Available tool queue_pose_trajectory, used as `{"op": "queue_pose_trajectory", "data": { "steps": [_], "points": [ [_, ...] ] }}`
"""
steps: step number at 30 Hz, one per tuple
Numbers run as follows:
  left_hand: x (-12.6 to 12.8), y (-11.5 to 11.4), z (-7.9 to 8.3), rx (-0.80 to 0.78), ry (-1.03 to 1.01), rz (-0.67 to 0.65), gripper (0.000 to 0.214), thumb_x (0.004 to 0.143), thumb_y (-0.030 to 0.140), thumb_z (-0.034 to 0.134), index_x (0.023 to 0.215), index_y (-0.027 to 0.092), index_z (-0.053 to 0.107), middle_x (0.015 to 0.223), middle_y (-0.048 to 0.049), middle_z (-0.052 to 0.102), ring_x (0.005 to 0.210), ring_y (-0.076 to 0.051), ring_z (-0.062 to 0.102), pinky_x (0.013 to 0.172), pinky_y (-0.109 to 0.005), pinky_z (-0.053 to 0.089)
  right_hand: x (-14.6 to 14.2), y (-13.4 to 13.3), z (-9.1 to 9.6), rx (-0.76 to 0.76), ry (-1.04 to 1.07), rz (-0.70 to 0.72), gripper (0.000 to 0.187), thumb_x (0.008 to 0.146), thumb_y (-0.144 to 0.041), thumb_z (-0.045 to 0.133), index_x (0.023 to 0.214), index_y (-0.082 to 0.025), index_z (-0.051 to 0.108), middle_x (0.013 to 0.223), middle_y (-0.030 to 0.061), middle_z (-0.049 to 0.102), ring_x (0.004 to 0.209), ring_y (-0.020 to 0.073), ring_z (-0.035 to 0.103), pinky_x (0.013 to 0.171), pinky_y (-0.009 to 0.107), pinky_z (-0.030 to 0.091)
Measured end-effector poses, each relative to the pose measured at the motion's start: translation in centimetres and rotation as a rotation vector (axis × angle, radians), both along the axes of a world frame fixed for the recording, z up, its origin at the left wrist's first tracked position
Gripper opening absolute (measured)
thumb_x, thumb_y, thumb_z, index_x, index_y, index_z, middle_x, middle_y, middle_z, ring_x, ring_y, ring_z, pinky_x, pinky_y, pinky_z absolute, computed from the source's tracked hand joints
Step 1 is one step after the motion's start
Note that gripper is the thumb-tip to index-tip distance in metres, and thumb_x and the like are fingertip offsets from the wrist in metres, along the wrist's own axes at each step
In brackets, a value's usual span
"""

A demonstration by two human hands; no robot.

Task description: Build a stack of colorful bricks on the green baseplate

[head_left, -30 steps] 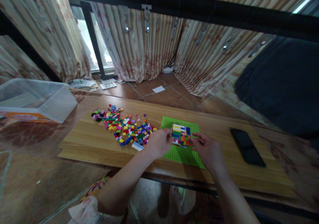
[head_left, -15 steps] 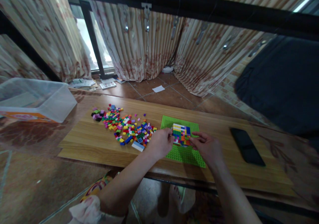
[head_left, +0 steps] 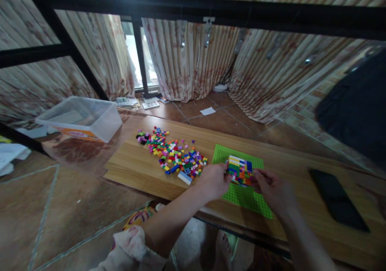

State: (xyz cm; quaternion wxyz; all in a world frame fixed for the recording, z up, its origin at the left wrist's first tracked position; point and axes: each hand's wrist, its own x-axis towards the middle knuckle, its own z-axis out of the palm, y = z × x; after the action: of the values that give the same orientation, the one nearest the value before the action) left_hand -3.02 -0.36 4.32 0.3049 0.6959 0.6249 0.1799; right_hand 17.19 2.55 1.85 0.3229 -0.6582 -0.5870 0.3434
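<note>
A block built of many coloured toy bricks (head_left: pixel 240 170) is over the green baseplate (head_left: pixel 250 200); whether it touches the plate I cannot tell. White, yellow, green and blue rows show at its far side, with orange and pink bricks nearer me. My left hand (head_left: pixel 214 181) grips its left edge, thumb and fingers pinched together. On the opposite edge, my right hand (head_left: pixel 273 190) pinches the block with thumb and forefinger. Left of the baseplate spreads a pile of loose toy bricks (head_left: pixel 176 154), with a larger white and light-blue piece (head_left: pixel 185 177) at its near side.
A dark phone (head_left: pixel 337 198) lies on the wooden board (head_left: pixel 129 164) at the right. A clear plastic box (head_left: pixel 105 120) stands beyond the board's left end. Black metal bars (head_left: pixel 193 7) cross in front of striped curtains (head_left: pixel 205 62). Papers (head_left: pixel 208 111) lie on the tiled floor.
The camera view has swung left, so everything appears shifted right. Both hands keep their hold on the brick block over the baseplate.
</note>
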Motion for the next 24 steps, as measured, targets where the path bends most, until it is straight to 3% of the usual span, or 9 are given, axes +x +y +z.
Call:
{"op": "queue_pose_trajectory", "data": {
  "steps": [7,18,21,24],
  "points": [
    [0.3,-1.4,0.3,-0.044,-0.028,-0.015,0.027,0.084,0.030,0.049,0.099,0.015,0.066,0.091,-0.0126,0.073,0.086,-0.027,0.069,0.073,-0.034,0.053,0.3,0.2,0.2,0.100,-0.227,0.023,0.037,0.082,-0.049,0.057,0.093,-0.018,0.074,0.068,0.0095,0.075,0.060,0.0250,0.071,0.055,0.033,0.053],
    [0.4,-2.0,0.1,-0.088,-0.094,0.006,0.028,0.083,0.032,0.050,0.098,0.015,0.067,0.092,-0.0120,0.073,0.085,-0.024,0.069,0.074,-0.032,0.054,-0.4,0.4,1.0,0.120,-0.530,0.054,0.048,0.085,-0.054,0.046,0.096,-0.017,0.074,0.067,0.0100,0.073,0.061,0.0265,0.068,0.054,0.033,0.046],
    [0.1,-2.0,0.3,-0.052,-0.041,0.009,0.028,0.083,0.032,0.052,0.097,0.016,0.069,0.089,-0.0109,0.073,0.085,-0.025,0.069,0.075,-0.033,0.054,-1.0,0.2,1.6,0.164,-0.624,-0.008,0.044,0.085,-0.050,0.048,0.095,-0.017,0.074,0.070,0.0110,0.073,0.063,0.0273,0.068,0.057,0.034,0.046],
    [-1.2,-1.3,0.8,0.033,-0.046,0.065,0.025,0.086,0.029,0.050,0.089,0.019,0.073,0.083,-0.0076,0.074,0.081,-0.021,0.069,0.075,-0.030,0.053,-2.4,-0.5,2.5,0.313,-0.598,-0.110,0.042,0.086,-0.047,0.049,0.099,-0.015,0.074,0.075,0.0118,0.074,0.067,0.0275,0.068,0.061,0.035,0.048]
  ]
}}
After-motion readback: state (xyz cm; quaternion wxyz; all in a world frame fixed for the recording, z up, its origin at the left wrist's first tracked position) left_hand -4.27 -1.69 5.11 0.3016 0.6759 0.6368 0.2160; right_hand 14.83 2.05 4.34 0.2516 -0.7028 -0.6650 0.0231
